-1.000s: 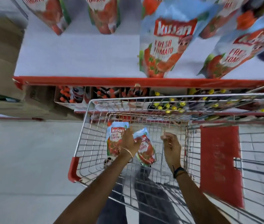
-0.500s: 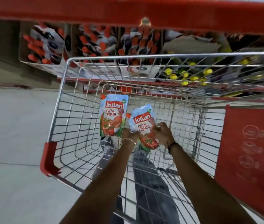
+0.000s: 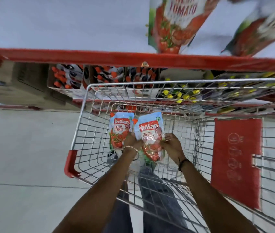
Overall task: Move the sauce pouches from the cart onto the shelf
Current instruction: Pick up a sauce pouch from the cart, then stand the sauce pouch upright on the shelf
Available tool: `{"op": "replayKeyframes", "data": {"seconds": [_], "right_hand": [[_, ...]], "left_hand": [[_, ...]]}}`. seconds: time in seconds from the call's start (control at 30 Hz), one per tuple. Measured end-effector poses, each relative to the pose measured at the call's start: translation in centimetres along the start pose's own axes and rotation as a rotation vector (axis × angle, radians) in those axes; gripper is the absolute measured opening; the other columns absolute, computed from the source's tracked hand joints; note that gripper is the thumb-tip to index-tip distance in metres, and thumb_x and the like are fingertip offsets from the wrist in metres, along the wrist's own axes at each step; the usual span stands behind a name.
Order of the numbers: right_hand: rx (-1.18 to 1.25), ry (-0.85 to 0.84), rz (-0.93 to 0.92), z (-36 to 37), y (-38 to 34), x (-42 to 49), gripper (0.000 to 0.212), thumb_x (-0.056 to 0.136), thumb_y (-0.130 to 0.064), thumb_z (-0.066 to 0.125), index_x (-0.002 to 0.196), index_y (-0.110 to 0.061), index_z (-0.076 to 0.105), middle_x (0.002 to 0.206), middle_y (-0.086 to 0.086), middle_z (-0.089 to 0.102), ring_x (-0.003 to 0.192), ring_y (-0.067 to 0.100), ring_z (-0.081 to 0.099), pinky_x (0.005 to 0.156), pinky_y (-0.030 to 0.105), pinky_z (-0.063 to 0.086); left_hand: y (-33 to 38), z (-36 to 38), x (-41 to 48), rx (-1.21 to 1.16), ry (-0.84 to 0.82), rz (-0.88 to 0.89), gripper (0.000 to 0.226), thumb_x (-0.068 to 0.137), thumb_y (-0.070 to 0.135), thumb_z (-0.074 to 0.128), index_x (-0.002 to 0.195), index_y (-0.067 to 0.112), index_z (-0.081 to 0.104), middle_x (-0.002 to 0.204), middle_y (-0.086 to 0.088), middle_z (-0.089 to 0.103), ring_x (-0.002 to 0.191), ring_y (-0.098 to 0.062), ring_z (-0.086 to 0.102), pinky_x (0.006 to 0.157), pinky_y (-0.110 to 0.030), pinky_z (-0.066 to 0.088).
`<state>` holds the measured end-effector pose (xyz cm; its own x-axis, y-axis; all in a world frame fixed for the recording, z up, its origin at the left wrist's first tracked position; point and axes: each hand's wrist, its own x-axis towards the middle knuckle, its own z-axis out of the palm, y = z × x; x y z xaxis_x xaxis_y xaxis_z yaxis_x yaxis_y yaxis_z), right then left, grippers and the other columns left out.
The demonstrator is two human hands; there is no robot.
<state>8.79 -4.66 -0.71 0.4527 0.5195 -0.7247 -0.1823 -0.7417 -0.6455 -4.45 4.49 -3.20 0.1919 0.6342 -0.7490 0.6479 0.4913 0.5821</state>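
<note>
Gripping two glossy, flat Kissan pouches inside the wire cart [image 3: 81, 125]: my left hand [image 3: 130, 140] clasps the left pouch [image 3: 119, 132], my right hand [image 3: 172, 145] pinches the crinkly right pouch [image 3: 150, 132]. White shelf [image 3: 66, 31] above, red-edged.

Shop: cart [image 3: 150, 81], stocked shelf [image 3: 99, 56].

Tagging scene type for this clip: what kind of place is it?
Likely a supermarket aisle: a wire shopping cart, a red-edged retail shelf stocked with tomato sauce pouches, and bottled goods on the shelf below.
</note>
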Motion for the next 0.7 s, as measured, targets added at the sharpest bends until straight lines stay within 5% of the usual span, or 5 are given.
{"op": "replayKeyframes", "data": {"seconds": [0.13, 0.33, 0.47, 0.6, 0.7], "right_hand": [[-0.023, -0.023, -0.129, 0.1, -5.0, -4.0, 0.025, 0.080, -0.008, 0.069, 0.095, -0.004, 0.049, 0.072, 0.006, 0.063, 0.059, 0.015, 0.059, 0.043, 0.012, 0.047], [0.053, -0.020, -0.344, 1.0, -11.2, -9.3, 0.018, 0.082, -0.011, 0.069, 0.095, -0.012, 0.057, 0.095, 0.007, 0.065, 0.088, 0.019, 0.064, 0.060, 0.011, 0.053], [0.157, 0.003, -0.509, 2.0, -15.6, -12.9, 0.019, 0.083, -0.009, 0.067, 0.094, -0.021, 0.057, 0.095, -0.006, 0.065, 0.084, 0.005, 0.067, 0.065, 0.014, 0.054], [0.229, 0.060, -0.648, 3.2, -19.8, -15.1, 0.020, 0.081, -0.010, 0.069, 0.091, -0.024, 0.058, 0.095, -0.004, 0.069, 0.082, 0.004, 0.069, 0.065, 0.018, 0.057], [0.252, 0.126, -0.725, 4.0, -23.1, -15.8, 0.022, 0.079, -0.011, 0.070, 0.090, -0.025, 0.057, 0.095, 0.002, 0.070, 0.083, 0.007, 0.068, 0.068, 0.020, 0.058]], "left_hand": [[5.2, -5.0, -5.5, 0.054, 0.073, 0.149, 0.034, 0.066, 0.011, 0.077, 0.096, 0.000, 0.064, 0.095, -0.012, 0.069, 0.090, -0.024, 0.064, 0.078, -0.032, 0.051], [9.9, -11.2, -11.1, -0.174, 0.187, 0.329, 0.034, 0.064, -0.004, 0.076, 0.087, 0.007, 0.052, 0.074, -0.003, 0.060, 0.074, -0.023, 0.058, 0.055, -0.026, 0.046], [12.3, -15.2, -13.0, -0.186, 0.161, 0.524, 0.031, 0.062, 0.007, 0.077, 0.079, 0.009, 0.050, 0.075, -0.019, 0.060, 0.076, -0.025, 0.059, 0.070, -0.042, 0.056], [15.5, -18.7, -15.1, -0.190, 0.219, 0.674, 0.037, 0.070, -0.001, 0.073, 0.078, 0.027, 0.049, 0.082, 0.004, 0.065, 0.078, -0.004, 0.062, 0.060, -0.007, 0.051], [17.9, -21.0, -15.8, -0.202, 0.261, 0.777, 0.032, 0.068, 0.000, 0.073, 0.084, 0.017, 0.051, 0.086, -0.007, 0.068, 0.081, -0.017, 0.066, 0.068, -0.025, 0.057]]}}
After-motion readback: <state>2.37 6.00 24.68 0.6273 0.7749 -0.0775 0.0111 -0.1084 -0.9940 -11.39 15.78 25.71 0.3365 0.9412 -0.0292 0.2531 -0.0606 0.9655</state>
